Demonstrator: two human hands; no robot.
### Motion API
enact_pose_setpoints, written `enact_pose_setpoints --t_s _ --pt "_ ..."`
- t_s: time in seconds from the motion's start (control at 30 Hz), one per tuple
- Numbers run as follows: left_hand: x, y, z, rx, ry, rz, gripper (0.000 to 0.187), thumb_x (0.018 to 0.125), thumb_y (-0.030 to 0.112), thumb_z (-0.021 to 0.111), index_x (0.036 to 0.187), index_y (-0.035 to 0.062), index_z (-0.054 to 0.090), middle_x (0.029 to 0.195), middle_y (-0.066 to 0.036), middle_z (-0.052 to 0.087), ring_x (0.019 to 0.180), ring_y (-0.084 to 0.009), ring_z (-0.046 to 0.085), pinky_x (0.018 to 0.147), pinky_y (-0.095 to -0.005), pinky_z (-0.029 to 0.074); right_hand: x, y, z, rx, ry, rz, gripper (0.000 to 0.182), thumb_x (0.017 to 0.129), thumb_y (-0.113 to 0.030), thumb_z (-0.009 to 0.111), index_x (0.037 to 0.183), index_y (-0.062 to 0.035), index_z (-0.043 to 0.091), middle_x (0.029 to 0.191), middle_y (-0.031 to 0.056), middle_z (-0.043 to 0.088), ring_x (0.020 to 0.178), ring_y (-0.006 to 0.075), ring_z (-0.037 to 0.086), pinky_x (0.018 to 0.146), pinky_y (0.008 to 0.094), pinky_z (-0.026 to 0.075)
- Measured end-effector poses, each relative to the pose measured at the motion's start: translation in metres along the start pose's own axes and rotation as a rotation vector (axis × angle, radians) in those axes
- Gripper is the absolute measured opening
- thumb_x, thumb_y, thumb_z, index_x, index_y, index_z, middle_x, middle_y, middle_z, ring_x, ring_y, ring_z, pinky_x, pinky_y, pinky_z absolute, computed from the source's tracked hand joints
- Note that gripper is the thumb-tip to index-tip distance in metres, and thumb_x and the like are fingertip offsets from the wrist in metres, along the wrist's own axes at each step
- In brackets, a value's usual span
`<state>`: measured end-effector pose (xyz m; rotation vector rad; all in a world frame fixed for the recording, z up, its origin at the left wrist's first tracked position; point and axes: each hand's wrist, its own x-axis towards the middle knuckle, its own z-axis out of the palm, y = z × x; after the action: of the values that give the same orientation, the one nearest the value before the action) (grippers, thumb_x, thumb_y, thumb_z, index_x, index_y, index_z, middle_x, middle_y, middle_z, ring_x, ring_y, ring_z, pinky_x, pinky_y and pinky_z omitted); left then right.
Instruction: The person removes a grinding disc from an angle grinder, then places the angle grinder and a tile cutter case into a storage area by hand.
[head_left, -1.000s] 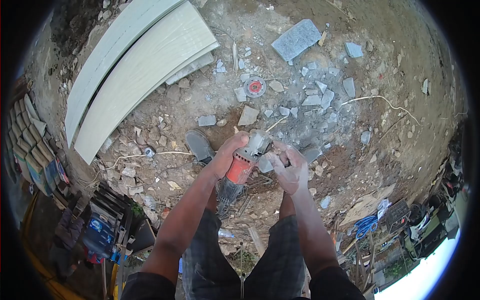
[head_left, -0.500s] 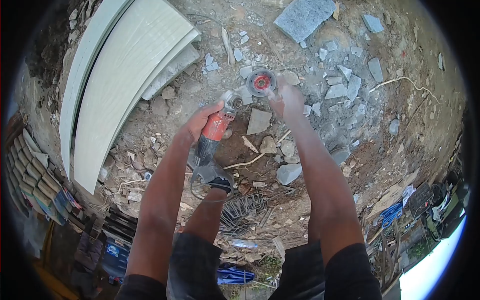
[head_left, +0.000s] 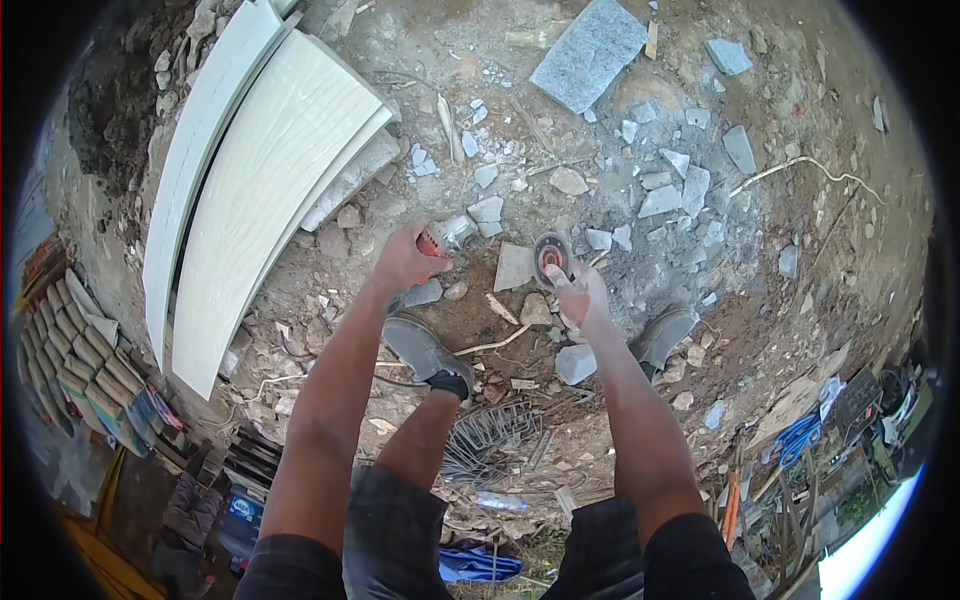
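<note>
Low over the rubble, my left hand (head_left: 402, 258) is wrapped round a red angle grinder (head_left: 434, 243), whose metal head points to the right. The grinder's dark rear part is hidden by my hand. My right hand (head_left: 583, 298) pinches a round grinding disc (head_left: 552, 257) with a red centre, held face up and apart from the grinder. Between the two hands, a flat piece of stone (head_left: 514, 267) lies on the dirt.
Long pale boards (head_left: 270, 170) lie at the left. A grey stone slab (head_left: 590, 55) is at the top, with broken pieces (head_left: 695, 190) below it. My shoes (head_left: 425, 350) stand near a bundle of bent wire (head_left: 490, 440). Blue rope (head_left: 798, 438) lies at the right.
My right hand has moved down with the disc. My left hand has lowered and turned the grinder, so less of its body shows. The view has shifted slightly, and my right shoe shows more.
</note>
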<state>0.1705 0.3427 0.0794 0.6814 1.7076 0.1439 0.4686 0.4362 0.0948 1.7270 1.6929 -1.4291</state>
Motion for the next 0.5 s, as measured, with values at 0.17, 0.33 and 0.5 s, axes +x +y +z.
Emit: enact_pose_setpoints --t_s 0.17,0.33,0.5 --pt "-0.030 -0.004 0.009 0.171 0.366 0.094 0.075 0.070 0.027 0.083 0.132 0.0015 0.051 0.106 -0.017 0.058 0.091 -0.0332 0.063 0.083 -0.0414 0.051 -0.061 0.046 -0.018 0.236 0.026 0.193 0.069 0.085 -0.050 0.070 0.118 0.0087 0.058 0.110 0.0222 0.065 0.101 0.0279 0.062 0.091 0.0365 0.046" --pt "-0.074 0.013 0.033 0.406 0.475 0.073 0.079 0.079 0.037 0.074 0.142 0.0038 0.039 0.126 -0.025 0.054 0.107 -0.0422 0.059 0.092 -0.0480 0.048 -0.132 0.100 -0.033 0.485 0.179 0.080 0.040 0.093 -0.034 0.066 0.110 0.0026 0.066 0.098 0.0121 0.071 0.092 0.0173 0.063 0.086 0.0312 0.047" --pt "-0.182 0.141 0.080 0.023 -0.085 0.122 0.077 0.087 0.044 0.069 0.137 -0.0083 0.042 0.121 -0.025 0.061 0.114 -0.0320 0.061 0.095 -0.0395 0.049 -0.231 0.069 -0.096 0.858 0.198 0.234 0.048 0.090 -0.041 0.067 0.112 0.0011 0.066 0.106 0.0188 0.069 0.098 0.0243 0.064 0.089 0.0323 0.046"
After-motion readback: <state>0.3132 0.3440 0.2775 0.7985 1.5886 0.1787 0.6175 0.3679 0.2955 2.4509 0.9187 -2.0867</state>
